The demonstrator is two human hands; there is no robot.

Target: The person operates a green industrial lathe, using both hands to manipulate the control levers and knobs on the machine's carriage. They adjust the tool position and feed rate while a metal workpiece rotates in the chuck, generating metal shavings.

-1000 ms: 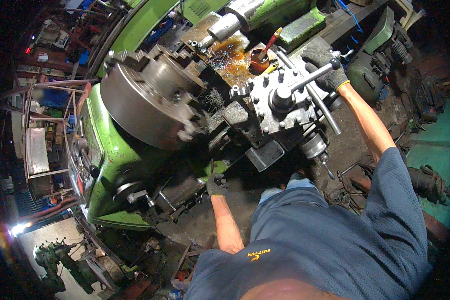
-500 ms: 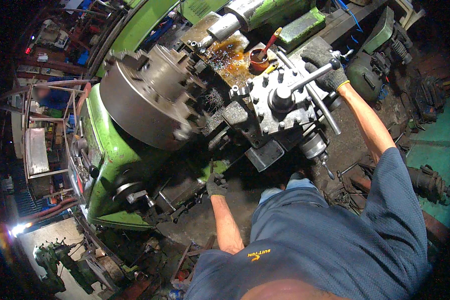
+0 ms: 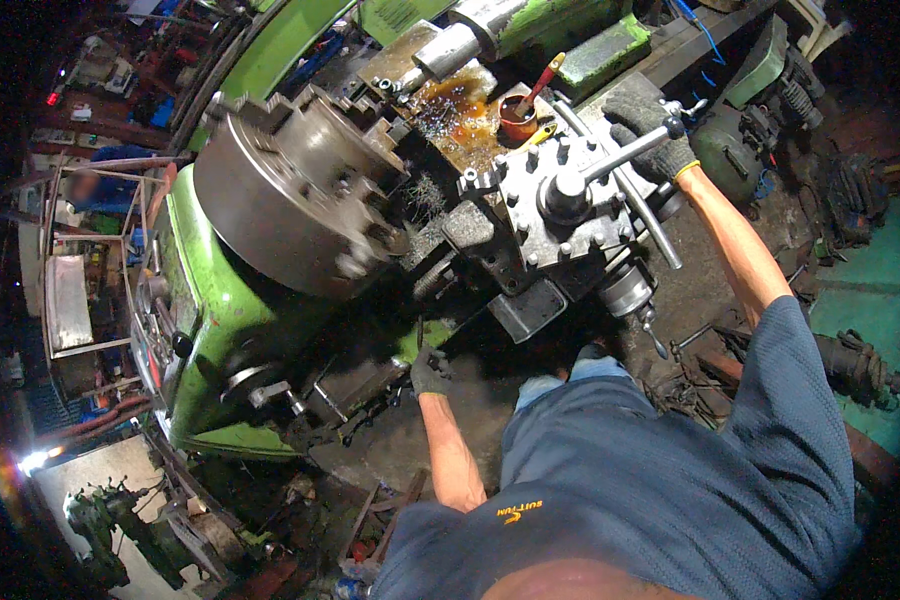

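Note:
A green lathe carries a large steel chuck [image 3: 280, 210] with stepped jaws, blurred by turning. Right of it stands the square tool post [image 3: 570, 205], ringed with bolts and topped by a lever [image 3: 628, 152] with a black knob. My right hand [image 3: 653, 135], in a dark grey glove, lies under that lever on the slide, fingers stretched out and thumb apart; what is under the palm is hidden. Low in front of the lathe bed, my gloved left hand [image 3: 432, 372] is closed around a thin upright lever [image 3: 420, 332]. Metal shavings [image 3: 428, 195] lie between chuck and tool post.
A reddish pot [image 3: 518, 120] with a red-handled brush [image 3: 545, 76] sits on an oily plate [image 3: 445, 95] behind the tool post. The tailstock [image 3: 540, 40] is at the back. Crank handles [image 3: 630, 290] stick out toward me. A metal frame [image 3: 70, 300] stands at left.
The blurred chuck jaws sit at a different angle. The view has shifted slightly; both hands keep their places on the lathe.

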